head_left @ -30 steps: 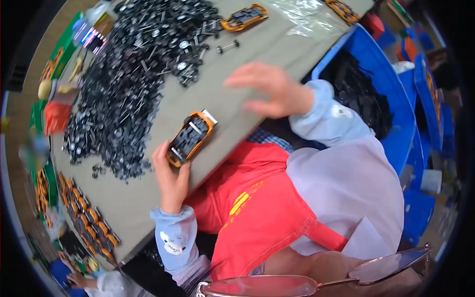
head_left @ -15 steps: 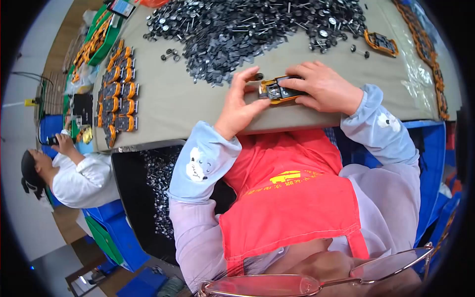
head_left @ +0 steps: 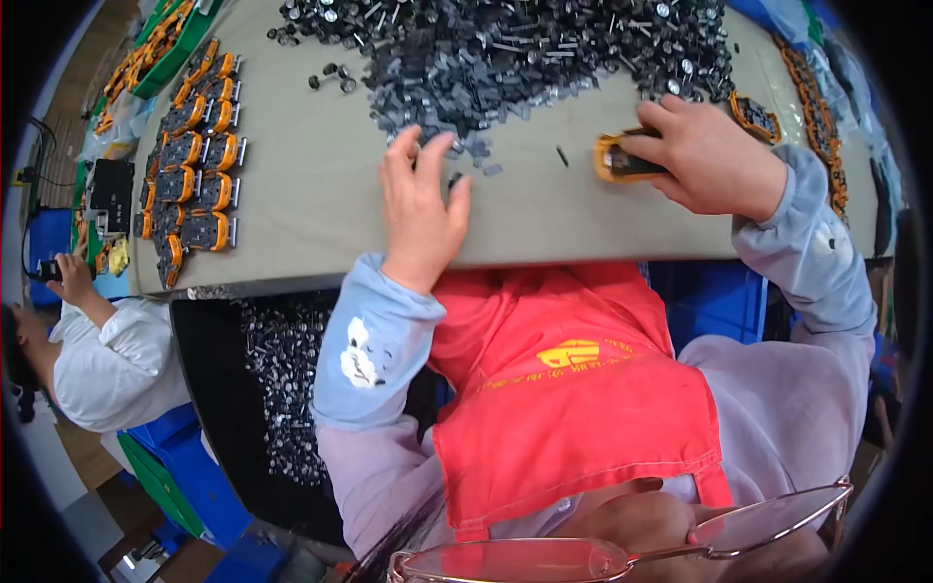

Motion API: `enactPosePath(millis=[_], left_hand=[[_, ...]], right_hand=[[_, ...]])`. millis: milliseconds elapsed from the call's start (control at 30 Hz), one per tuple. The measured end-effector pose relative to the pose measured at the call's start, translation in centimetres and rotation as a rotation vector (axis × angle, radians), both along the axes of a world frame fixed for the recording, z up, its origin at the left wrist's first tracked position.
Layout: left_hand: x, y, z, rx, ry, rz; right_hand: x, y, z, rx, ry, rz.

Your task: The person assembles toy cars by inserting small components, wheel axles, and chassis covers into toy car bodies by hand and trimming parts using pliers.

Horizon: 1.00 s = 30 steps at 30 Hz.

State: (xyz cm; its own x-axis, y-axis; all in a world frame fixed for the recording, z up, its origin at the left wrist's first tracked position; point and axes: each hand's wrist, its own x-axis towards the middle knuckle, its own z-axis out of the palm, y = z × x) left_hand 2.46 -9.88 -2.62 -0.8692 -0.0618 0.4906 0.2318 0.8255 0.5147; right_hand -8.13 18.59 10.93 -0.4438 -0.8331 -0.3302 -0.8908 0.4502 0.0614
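Observation:
My left hand (head_left: pixel 423 214) is raised over the front edge of the pile, its fingers curled and partly apart. A small black wheel (head_left: pixel 456 180) shows between its thumb and fingers; the rest of that part is hidden. My right hand (head_left: pixel 714 160) grips an orange and black toy car body (head_left: pixel 614 159) from above, fingers over its dark side, just over the table. Between the hands a small dark strip (head_left: pixel 562 155) lies on the cloth. Ahead spreads a heap of flat grey pieces (head_left: pixel 428 92), with black wheels on axles (head_left: pixel 680 49) beside it.
Rows of orange and black car bodies (head_left: pixel 180 185) stand at the left. Another car body (head_left: pixel 755 119) lies right of my right hand, near a line of them (head_left: pixel 816 107). A black bin of small parts (head_left: pixel 282 389) sits below the table edge. A co-worker (head_left: pixel 117 360) sits at left.
My hands have moved apart. My right hand has carried the car body to the right, and my left hand has drawn back left from it. The dark strip now shows between them.

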Motion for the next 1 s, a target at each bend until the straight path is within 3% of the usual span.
enactPosePath(millis=[33, 167, 500, 600, 1000], left_hand=[[0.0, 0.0, 0.4, -0.025, 0.013, -0.011], [0.2, 0.3, -0.2, -0.017, -0.024, 0.003], [0.4, 1.2, 0.6, -0.046, 0.095, -0.074], [-0.3, 3.4, 0.8, 0.018, 0.025, -0.237], [-4.2, 6.6, -0.1, -0.022, -0.124, -0.304]], right_hand=[[-0.4, 0.2, 0.6, 0.068, -0.031, -0.042], [-0.3, 0.6, 2.7, -0.43, -0.077, -0.005], [1.2, 4.3, -1.3, -0.416, -0.101, -0.091], [1.8, 5.1, -3.8, -0.51, -0.099, -0.108], [1.4, 6.8, -8.2, -0.671, -0.129, -0.135]])
